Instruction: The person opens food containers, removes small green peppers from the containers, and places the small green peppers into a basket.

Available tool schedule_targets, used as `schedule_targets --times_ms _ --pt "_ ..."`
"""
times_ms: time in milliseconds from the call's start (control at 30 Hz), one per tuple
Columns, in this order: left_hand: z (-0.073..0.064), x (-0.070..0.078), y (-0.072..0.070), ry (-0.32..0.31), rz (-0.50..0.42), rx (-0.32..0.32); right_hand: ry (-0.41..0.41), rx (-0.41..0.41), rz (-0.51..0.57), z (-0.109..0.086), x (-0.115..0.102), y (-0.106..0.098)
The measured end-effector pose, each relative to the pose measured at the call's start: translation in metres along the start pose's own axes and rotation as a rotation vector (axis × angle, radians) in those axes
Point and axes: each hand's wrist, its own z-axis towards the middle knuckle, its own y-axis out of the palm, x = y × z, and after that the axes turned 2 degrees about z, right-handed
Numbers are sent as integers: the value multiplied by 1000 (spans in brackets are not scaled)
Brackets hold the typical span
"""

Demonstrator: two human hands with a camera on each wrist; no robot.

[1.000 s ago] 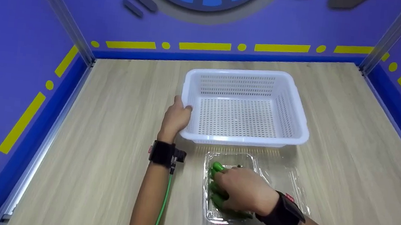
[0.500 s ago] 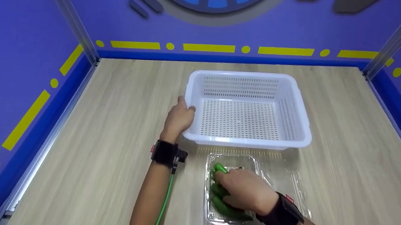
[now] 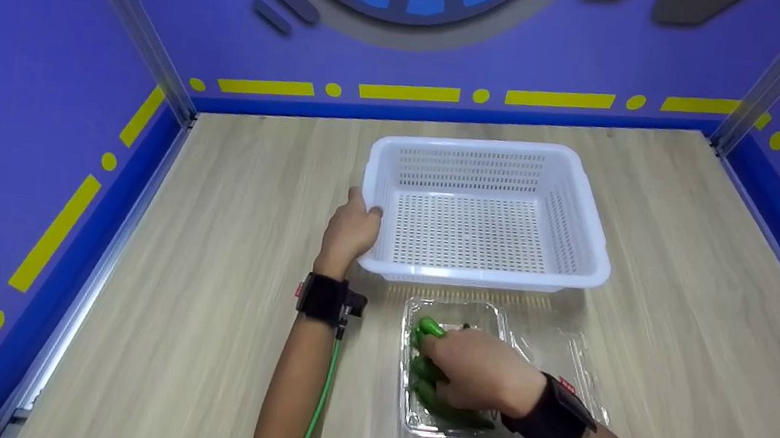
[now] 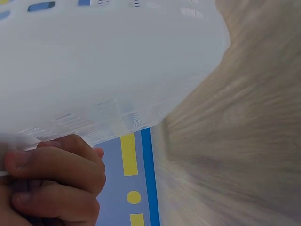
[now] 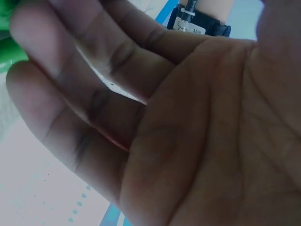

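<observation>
My left hand (image 3: 352, 229) grips the left rim of a white perforated plastic basket (image 3: 480, 277). In the left wrist view, curled fingers (image 4: 70, 165) lie against the basket's edge (image 4: 113, 61). My right hand (image 3: 483, 369) reaches palm down into a clear plastic clamshell box (image 3: 402, 404). Its bent fingers touch long, glossy green vegetables (image 3: 430, 326) that look like peppers. Several lie in the box, partly hidden beneath the hand. The right wrist view has green surfaces (image 5: 7, 52) beside the fingertips; whether the fingers and thumb pinch one cannot be told.
The box's transparent lid (image 3: 564, 364) lies folded back to the right on the wooden table (image 3: 234, 231). Blue panels with yellow marks enclose the table at the back and sides. A green cable (image 3: 318, 409) runs along the left forearm.
My left hand stays on the basket rim. The right hand remains in the box, its fingers shifting slightly among the green vegetables. The whole view has moved a little.
</observation>
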Motion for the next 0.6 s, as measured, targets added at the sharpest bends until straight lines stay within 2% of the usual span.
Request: schedule_targets --times_ms 167,333,600 --pt "0 0 1 -10 -5 4 13 -7 32 -2 4 -7" --pt "0 1 0 -30 -16 -3 -16 39 64 -3 7 -17" --pt "0 2 0 -35 -13 -17 -31 62 112 -5 10 -23"
